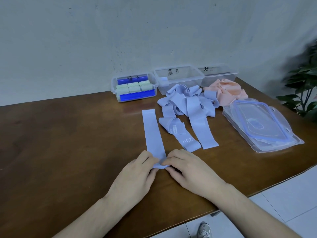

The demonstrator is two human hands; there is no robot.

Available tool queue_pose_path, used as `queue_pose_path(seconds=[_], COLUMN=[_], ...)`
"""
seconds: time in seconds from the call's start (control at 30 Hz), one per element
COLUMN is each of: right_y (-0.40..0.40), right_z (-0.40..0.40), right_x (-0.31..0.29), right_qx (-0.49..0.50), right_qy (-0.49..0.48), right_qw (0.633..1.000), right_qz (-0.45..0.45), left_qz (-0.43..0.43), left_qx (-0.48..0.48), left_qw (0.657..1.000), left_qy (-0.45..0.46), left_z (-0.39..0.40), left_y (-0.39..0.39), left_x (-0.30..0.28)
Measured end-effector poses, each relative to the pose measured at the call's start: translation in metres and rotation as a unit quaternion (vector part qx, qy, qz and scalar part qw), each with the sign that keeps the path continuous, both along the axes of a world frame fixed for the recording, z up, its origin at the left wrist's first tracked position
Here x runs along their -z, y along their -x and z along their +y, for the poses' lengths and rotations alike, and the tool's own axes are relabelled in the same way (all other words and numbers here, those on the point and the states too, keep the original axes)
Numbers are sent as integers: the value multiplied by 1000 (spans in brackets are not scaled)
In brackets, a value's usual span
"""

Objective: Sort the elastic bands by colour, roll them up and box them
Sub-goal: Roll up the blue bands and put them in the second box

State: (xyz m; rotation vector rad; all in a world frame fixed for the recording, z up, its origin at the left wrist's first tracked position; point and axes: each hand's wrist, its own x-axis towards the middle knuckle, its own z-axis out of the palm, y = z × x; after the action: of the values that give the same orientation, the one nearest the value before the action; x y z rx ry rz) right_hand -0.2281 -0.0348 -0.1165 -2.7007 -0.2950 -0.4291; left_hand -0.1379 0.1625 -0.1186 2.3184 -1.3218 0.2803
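In the lower centre of the frame, the person's left hand (135, 170) and right hand (187, 167) are pinching the near end of a flat pale-blue elastic band (152, 133) that is lying on the brown wooden surface (68, 143). Each grip is narrow, fingertips curled over the band's edge where a first small fold or roll is forming between them. The band's long axis is running straight away from the grip, up the frame and slightly leftward, toward the clear plastic box of rolled green bands (133, 87) at upper centre. So the rolling move is likely to be travelling forward along that axis, away from the person, with both hands sitting about equally near, one at each side edge.

Just right of the band, the loose heap of blue elastic bands (187, 103) is waiting, one marked "20 LB". Behind it the empty clear box labelled B (180, 79) is probably the destination, lying up and right of the grip. A pile of pink elastic bands (226, 91) is lying in front of a third clear box (219, 74), with clear lids with blue seals (260, 124) stacked at the right.
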Motion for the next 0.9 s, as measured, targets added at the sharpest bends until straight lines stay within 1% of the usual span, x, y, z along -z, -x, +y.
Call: queue_pose_path(seconds=[0.07, 0.2, 0.33, 0.43, 0.57, 0.7, 0.9], right_y=[-2, -3, -4, -6, -9, -13, -17], right_z=[-2, -3, -4, -6, -8, -7, -5], right_x=[-2, -5, -5, -2, 0, -3, -3], right_qx=[-3, -7, 7, 12, 13, 20, 13], right_qy=[3, -2, -25, -44, -44, -53, -49], right_qw=[1000, 1000, 1000, 999, 999, 998, 998], right_qz=[12, 28, 14, 7, 16, 32, 22], left_qz=[0, -31, -15, -17, -37, -29, -13], left_qx=[8, 18, 7, 3, 5, 7, -9], left_qw=[1000, 999, 1000, 1000, 999, 999, 1000], left_qy=[1, -5, -9, -9, -12, -24, -21], left_z=[1, -1, -3, -4, -4, -3, -7], left_y=[-1, -2, -6, -7, -5, -9, -17], left_x=[0, -2, -1, 0, -5, -4, -7])
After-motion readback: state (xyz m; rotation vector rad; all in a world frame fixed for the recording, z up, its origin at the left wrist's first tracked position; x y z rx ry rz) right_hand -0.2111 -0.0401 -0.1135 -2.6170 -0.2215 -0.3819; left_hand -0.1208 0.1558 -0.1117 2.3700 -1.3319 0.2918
